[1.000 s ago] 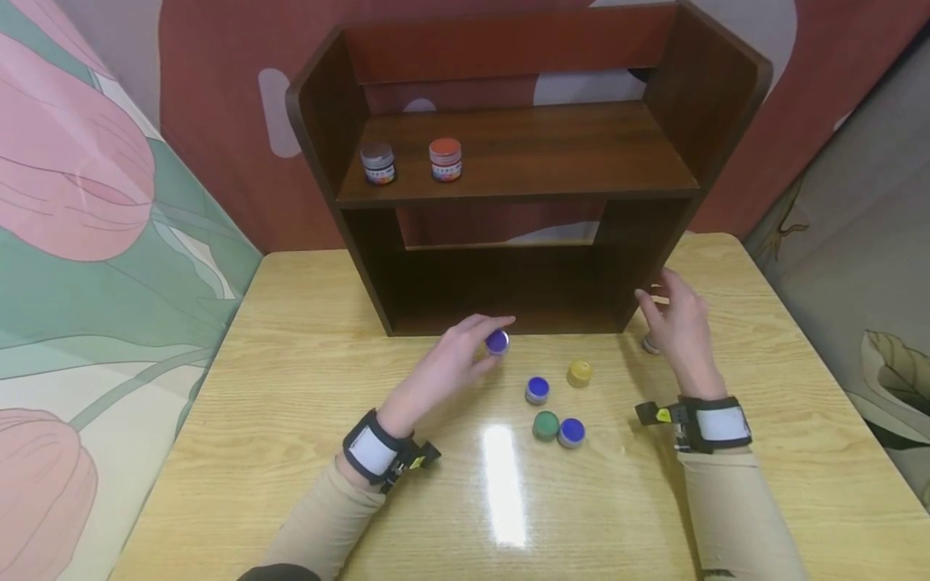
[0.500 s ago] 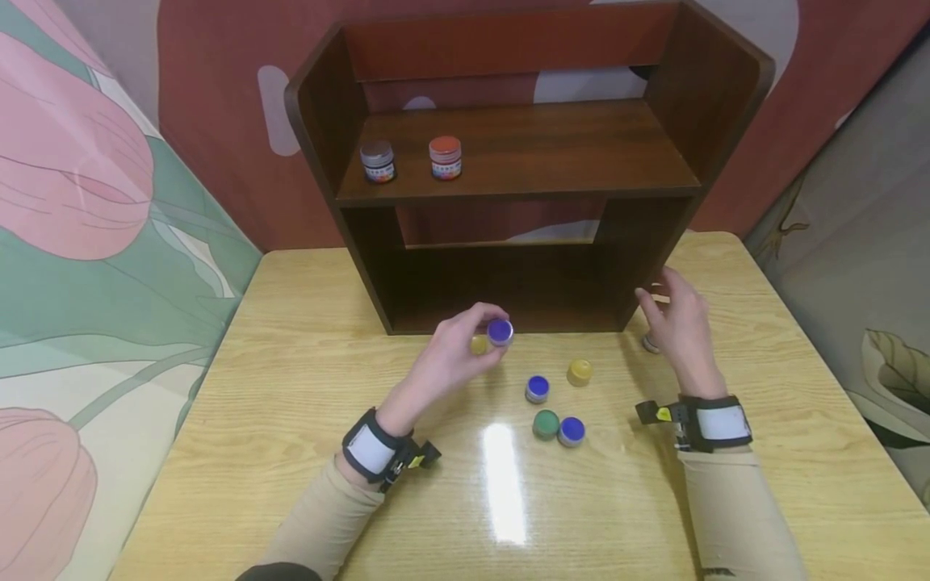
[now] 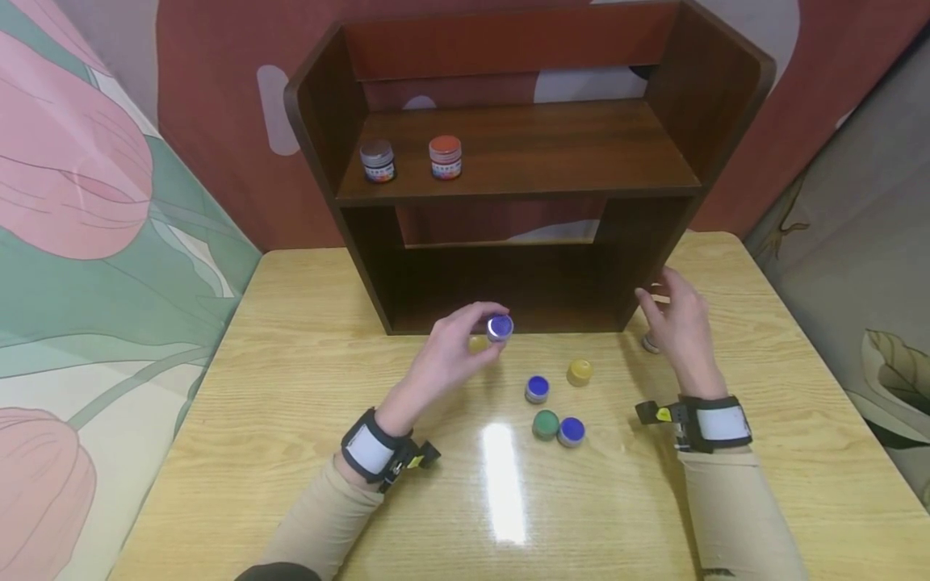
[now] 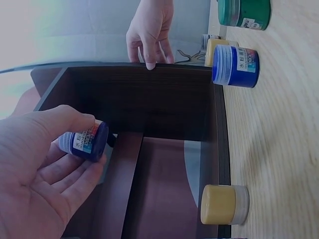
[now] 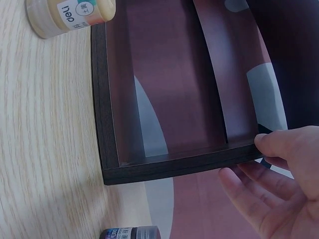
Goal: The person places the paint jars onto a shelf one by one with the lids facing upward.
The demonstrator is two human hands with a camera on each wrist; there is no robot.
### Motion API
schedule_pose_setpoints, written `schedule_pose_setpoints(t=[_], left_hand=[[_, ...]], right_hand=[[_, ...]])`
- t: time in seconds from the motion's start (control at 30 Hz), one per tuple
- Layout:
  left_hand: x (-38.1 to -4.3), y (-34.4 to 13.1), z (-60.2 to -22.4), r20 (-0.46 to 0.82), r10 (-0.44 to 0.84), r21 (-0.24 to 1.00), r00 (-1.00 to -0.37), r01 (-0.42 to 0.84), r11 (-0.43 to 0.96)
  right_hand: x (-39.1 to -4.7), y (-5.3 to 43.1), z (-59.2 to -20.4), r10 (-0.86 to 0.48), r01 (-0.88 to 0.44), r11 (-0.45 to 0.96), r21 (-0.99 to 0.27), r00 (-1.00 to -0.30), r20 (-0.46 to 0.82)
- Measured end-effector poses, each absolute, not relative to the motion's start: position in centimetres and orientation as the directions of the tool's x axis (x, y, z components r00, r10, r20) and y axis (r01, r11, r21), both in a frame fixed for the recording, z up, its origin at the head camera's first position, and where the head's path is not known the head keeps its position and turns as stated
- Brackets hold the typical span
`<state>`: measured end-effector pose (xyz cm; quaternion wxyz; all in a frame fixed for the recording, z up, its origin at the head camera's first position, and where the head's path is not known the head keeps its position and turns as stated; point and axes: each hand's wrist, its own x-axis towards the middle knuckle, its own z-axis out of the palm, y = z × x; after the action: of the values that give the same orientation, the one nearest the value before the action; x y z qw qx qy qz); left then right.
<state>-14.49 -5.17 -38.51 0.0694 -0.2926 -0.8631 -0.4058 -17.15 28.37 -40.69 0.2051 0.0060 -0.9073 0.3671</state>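
Note:
My left hand holds a small blue paint jar between thumb and fingers, raised in front of the dark brown shelf's lower opening. In the left wrist view the jar's label faces the camera. A yellow paint jar stands below that hand, mostly covered by it in the head view. At the right, my right hand grips the front edge of the shelf's side panel, thumb on the edge and fingers along the outer face. Another jar stands on the table beneath it, partly hidden.
On the table stand a blue jar, a yellow jar, a green jar and a second blue jar. The upper board bears a dark jar and a red-orange jar. Printed cloth surrounds the table.
The blue jar in my left hand has risen slightly toward the shelf, uncovering part of the yellow jar behind the fingers. My right hand stays in place.

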Motion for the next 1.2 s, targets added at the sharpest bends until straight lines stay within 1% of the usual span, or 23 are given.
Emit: schedule_pose_setpoints(t=[0.13,0.33,0.57,1.2], left_hand=[[-14.6,-5.2,-38.5,0.373,0.445,0.664,-0.814,0.570,0.484],[-14.5,-5.5,-38.2,0.379,0.417,0.675,-0.826,0.555,0.485],[-14.4,-5.7,-37.8,0.355,0.404,0.709,-0.843,0.525,0.471],[-14.2,-5.5,-37.2,0.378,0.403,0.722,-0.833,0.538,0.435]], right_hand=[[-17.2,28.4,-40.7,0.140,-0.160,0.733,-0.661,-0.916,0.377],[-17.2,28.3,-40.6,0.138,-0.159,0.735,-0.659,-0.917,0.375],[-17.1,28.3,-40.6,0.134,-0.161,0.730,-0.664,-0.919,0.370],[-17.1,28.4,-40.6,0.136,-0.156,0.724,-0.671,-0.922,0.362]])
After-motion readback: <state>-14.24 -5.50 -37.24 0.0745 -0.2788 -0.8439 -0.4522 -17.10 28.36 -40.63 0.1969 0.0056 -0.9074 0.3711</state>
